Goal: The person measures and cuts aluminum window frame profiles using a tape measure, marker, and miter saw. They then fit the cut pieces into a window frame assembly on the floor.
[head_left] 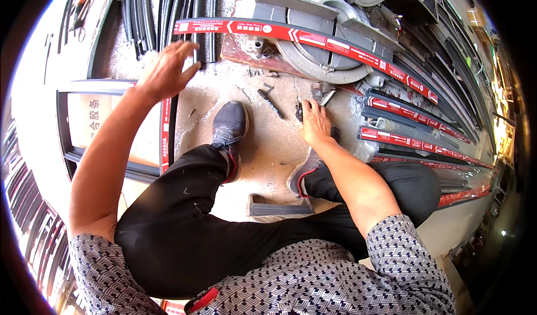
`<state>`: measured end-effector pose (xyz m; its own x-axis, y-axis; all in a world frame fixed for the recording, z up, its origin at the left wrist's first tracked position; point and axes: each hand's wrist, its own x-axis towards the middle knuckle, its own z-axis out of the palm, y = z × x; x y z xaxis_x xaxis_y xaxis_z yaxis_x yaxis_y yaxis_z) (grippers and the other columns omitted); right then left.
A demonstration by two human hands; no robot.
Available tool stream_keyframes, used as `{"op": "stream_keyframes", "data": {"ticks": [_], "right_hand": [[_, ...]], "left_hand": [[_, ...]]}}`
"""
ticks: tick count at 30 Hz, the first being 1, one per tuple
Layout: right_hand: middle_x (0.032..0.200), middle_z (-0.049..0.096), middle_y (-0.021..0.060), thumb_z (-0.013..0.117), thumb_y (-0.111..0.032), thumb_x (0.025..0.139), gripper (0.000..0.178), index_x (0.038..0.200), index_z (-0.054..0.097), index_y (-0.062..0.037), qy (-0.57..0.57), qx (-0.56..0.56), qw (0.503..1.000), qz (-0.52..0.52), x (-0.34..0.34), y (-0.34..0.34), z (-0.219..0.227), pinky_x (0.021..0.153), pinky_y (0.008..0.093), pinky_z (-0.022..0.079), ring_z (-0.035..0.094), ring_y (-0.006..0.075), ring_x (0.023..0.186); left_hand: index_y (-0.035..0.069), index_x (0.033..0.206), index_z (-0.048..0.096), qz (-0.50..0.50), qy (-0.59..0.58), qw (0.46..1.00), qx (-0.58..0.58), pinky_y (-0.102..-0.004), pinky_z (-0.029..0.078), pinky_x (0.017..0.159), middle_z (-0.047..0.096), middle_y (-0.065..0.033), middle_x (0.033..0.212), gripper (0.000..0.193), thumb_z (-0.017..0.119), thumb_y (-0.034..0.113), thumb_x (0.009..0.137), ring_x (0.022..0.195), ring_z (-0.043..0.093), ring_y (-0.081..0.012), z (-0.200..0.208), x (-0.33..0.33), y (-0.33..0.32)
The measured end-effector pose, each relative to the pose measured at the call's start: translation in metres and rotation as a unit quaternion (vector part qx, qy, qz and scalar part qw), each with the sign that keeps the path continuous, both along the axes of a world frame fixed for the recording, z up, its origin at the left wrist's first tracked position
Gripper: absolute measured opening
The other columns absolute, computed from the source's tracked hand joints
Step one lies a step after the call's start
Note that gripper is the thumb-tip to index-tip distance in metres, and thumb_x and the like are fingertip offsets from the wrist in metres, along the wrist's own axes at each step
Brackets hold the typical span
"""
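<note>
My left hand (169, 70) is raised on the left with thumb and fingers apart, nothing in it. Just beyond it is the left end of a long dark profile bar (282, 32) with red printed film, lying across the grey miter saw (321, 57). My right hand (315, 122) reaches down near the floor, fingers bent downward and fingertips partly hidden. A small dark piece (299, 112) shows at its thumb side, seemingly in its grasp. Close beyond the fingers lies a silvery metal piece (329, 97). Left of that hand, a thin dark offcut (271, 103) lies on the floor.
A dark rectangular frame (62, 122) stands at left around a cardboard surface. Red-filmed profiles (417, 141) are stacked at right. Short black lengths (137, 21) lie at far left. A grey channel piece (279, 207) sits between my legs. My shoes (229, 123) are on the dusty floor.
</note>
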<state>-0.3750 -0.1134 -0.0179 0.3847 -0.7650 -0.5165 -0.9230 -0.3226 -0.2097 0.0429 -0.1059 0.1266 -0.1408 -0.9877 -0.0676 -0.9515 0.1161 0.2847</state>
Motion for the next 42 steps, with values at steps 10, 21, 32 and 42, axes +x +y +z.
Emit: {"op": "stream_keyframes", "data": {"ticks": [10,21,32,42], "right_hand": [[0.131,0.060,0.0239,0.081,-0.035,0.079,0.068,0.136,0.055,-0.0083,-0.150,0.057,0.984,-0.077,0.030,0.005,0.015,0.101,0.0507,0.052,0.063,0.0434,0.119],[0.109,0.065,0.0046,0.075,-0.035,0.092,0.056,0.133,0.058,-0.0021,-0.347,0.420,0.834,-0.085,0.125,0.017,0.095,0.092,0.0327,0.051,0.061,0.0134,0.100],[0.105,0.063,0.0048,0.071,-0.051,0.094,0.060,0.125,0.061,-0.0008,-0.254,0.333,0.906,0.056,0.186,0.004,0.087,0.085,0.0311,0.048,0.056,0.0123,0.096],[0.093,0.069,0.0181,0.079,-0.037,0.081,0.047,0.108,0.066,0.0000,-0.141,0.256,0.930,0.224,0.257,-0.033,0.113,0.082,0.0390,0.054,0.068,0.0274,0.086]], "left_hand": [[0.003,0.125,0.066,0.078,0.087,0.967,0.225,-0.0454,0.055,0.090,0.073,-0.0180,0.106,0.039,0.069,0.028,0.095,0.100,0.072,-0.0361,0.011,-0.036,0.072],[-0.004,0.119,0.070,0.248,0.590,0.731,0.237,-0.0364,0.056,0.090,0.075,-0.0137,0.107,0.045,0.070,0.037,0.101,0.098,0.069,-0.0212,-0.089,-0.066,0.125],[0.007,0.100,0.068,0.295,0.799,0.485,0.198,-0.0243,0.050,0.073,0.069,0.0021,0.088,0.026,0.077,0.032,0.099,0.080,0.062,-0.0078,-0.130,-0.069,0.140],[0.010,0.089,0.063,0.411,0.789,0.453,0.060,-0.0243,0.049,0.072,0.066,0.0018,0.082,0.027,0.081,0.029,0.094,0.077,0.062,-0.0083,-0.110,-0.036,0.174]]}}
